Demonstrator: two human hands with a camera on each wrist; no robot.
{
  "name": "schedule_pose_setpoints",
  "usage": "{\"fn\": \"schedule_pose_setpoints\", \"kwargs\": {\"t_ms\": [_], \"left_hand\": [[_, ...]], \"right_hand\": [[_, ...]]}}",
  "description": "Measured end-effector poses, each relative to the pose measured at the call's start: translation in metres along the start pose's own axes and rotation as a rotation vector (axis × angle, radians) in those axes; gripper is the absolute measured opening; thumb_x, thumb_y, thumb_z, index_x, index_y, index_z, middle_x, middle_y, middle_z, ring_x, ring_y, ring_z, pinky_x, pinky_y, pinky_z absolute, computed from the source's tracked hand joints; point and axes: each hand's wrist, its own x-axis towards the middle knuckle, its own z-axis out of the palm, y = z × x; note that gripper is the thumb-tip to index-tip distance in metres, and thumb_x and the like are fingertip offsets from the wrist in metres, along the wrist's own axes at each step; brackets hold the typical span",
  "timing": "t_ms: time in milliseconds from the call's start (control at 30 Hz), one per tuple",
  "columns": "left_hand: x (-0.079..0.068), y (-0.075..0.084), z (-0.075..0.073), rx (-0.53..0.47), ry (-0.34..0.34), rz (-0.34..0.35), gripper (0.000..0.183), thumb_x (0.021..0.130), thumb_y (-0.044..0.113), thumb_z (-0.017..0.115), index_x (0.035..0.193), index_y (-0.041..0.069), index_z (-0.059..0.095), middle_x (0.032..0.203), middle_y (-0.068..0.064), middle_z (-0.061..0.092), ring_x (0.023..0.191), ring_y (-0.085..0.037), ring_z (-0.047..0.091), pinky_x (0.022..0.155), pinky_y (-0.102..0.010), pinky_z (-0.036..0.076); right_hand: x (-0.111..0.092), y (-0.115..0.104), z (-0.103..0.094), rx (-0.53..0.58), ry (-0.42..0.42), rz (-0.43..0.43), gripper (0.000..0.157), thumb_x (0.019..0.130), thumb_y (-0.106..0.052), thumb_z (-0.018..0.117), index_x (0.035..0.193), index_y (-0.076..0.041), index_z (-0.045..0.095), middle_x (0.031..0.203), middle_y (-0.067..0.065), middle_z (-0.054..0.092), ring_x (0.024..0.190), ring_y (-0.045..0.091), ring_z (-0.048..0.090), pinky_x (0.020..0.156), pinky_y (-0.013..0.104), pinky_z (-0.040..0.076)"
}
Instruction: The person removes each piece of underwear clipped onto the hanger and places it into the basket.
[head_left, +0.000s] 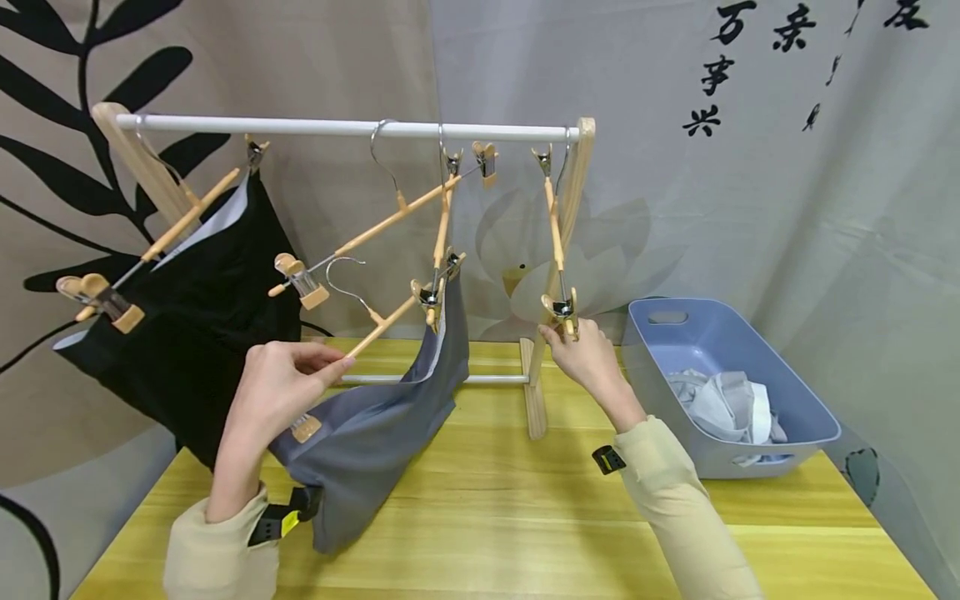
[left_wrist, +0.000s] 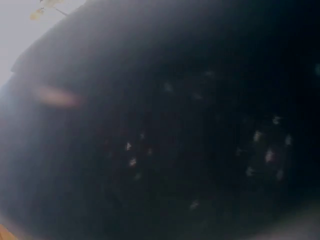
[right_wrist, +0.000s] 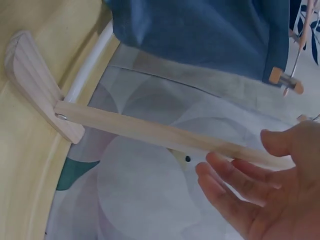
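In the head view my left hand [head_left: 281,392] pinches the wooden bar of a clip hanger [head_left: 390,321], whose hook stands off the rail. From this hanger's clips hangs a grey garment [head_left: 375,450], drooping toward the tabletop; it shows as blue-grey cloth [right_wrist: 200,35] in the right wrist view. Dark fabric [left_wrist: 160,125] fills most of the left wrist view. My right hand [head_left: 588,354] is at the rack's right post, below a hanger's clip. In the right wrist view its loosely bent, spread fingers [right_wrist: 225,200] overlap the wooden post [right_wrist: 140,127].
A rack with a white rail [head_left: 300,127] stands on the wooden table [head_left: 525,517]. A black garment [head_left: 225,300] hangs at its left. Bare clip hangers [head_left: 390,218] hang along the rail. At right, a blue basket [head_left: 720,325] holds crumpled pale cloth [head_left: 731,408].
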Motion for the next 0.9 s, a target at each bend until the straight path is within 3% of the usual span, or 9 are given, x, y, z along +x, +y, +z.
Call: {"fn": "schedule_pose_setpoints", "kwargs": {"t_ms": [200, 267, 367, 433, 500, 633, 767, 900], "left_hand": [[0.002, -0.004, 0.001, -0.025, -0.134, 0.054, 0.012, 0.083, 0.02, 0.072, 0.086, 0.009, 0.077, 0.072, -0.002, 0.072, 0.06, -0.006, 0.057, 0.05, -0.021, 0.043], [0.002, -0.004, 0.001, -0.047, -0.184, 0.073, 0.012, 0.083, 0.02, 0.073, 0.086, 0.01, 0.077, 0.072, -0.001, 0.071, 0.061, -0.006, 0.057, 0.051, -0.022, 0.043], [0.003, -0.004, 0.004, -0.074, -0.254, 0.093, 0.011, 0.084, 0.02, 0.072, 0.088, 0.011, 0.077, 0.072, 0.002, 0.071, 0.063, -0.006, 0.057, 0.052, -0.022, 0.045], [0.003, -0.004, 0.005, -0.08, -0.289, 0.105, 0.01, 0.084, 0.02, 0.072, 0.089, 0.013, 0.077, 0.072, 0.004, 0.071, 0.063, -0.006, 0.056, 0.054, -0.022, 0.045], [0.003, -0.004, 0.006, -0.079, -0.309, 0.121, 0.009, 0.084, 0.019, 0.071, 0.089, 0.014, 0.077, 0.072, 0.005, 0.071, 0.062, -0.005, 0.056, 0.054, -0.022, 0.046], [0.004, -0.003, 0.007, -0.081, -0.335, 0.152, 0.008, 0.083, 0.017, 0.072, 0.088, 0.014, 0.077, 0.07, 0.007, 0.07, 0.06, -0.004, 0.055, 0.055, -0.022, 0.045], [0.004, -0.001, 0.006, -0.108, -0.361, 0.184, 0.007, 0.083, 0.018, 0.073, 0.087, 0.014, 0.077, 0.07, 0.005, 0.07, 0.058, -0.003, 0.053, 0.054, -0.022, 0.045], [0.005, 0.0, 0.006, -0.121, -0.373, 0.215, 0.006, 0.083, 0.019, 0.072, 0.086, 0.015, 0.077, 0.071, 0.004, 0.071, 0.057, -0.002, 0.053, 0.052, -0.022, 0.044]], "right_hand": [[-0.007, -0.011, -0.005, -0.039, 0.028, -0.014, 0.029, 0.096, -0.034, 0.054, 0.106, -0.012, 0.069, 0.091, 0.01, 0.071, 0.048, 0.017, 0.046, 0.043, 0.03, 0.035], [-0.009, -0.014, -0.008, -0.018, 0.034, -0.048, 0.031, 0.096, -0.033, 0.055, 0.115, -0.011, 0.067, 0.096, 0.01, 0.071, 0.057, 0.02, 0.055, 0.048, 0.033, 0.041], [-0.011, -0.02, -0.012, 0.054, 0.032, -0.152, 0.039, 0.095, -0.03, 0.056, 0.128, -0.01, 0.058, 0.115, 0.011, 0.067, 0.088, 0.027, 0.066, 0.071, 0.041, 0.053], [-0.012, -0.022, -0.014, 0.111, 0.018, -0.243, 0.046, 0.095, -0.028, 0.057, 0.136, -0.008, 0.05, 0.128, 0.013, 0.061, 0.111, 0.031, 0.061, 0.09, 0.046, 0.051], [-0.013, -0.024, -0.015, 0.15, 0.004, -0.327, 0.047, 0.094, -0.025, 0.057, 0.136, -0.006, 0.048, 0.134, 0.016, 0.055, 0.122, 0.034, 0.054, 0.099, 0.049, 0.046], [-0.014, -0.024, -0.016, 0.204, -0.022, -0.432, 0.046, 0.094, -0.02, 0.057, 0.137, -0.006, 0.047, 0.134, 0.017, 0.053, 0.123, 0.034, 0.053, 0.1, 0.049, 0.044], [-0.013, -0.021, -0.018, 0.248, -0.102, -0.45, 0.041, 0.094, -0.019, 0.057, 0.134, -0.009, 0.051, 0.13, 0.013, 0.058, 0.108, 0.026, 0.063, 0.093, 0.045, 0.048], [-0.012, -0.015, -0.021, 0.297, -0.181, -0.455, 0.04, 0.093, -0.017, 0.058, 0.131, -0.007, 0.053, 0.123, 0.012, 0.063, 0.105, 0.027, 0.064, 0.09, 0.044, 0.05]]}}
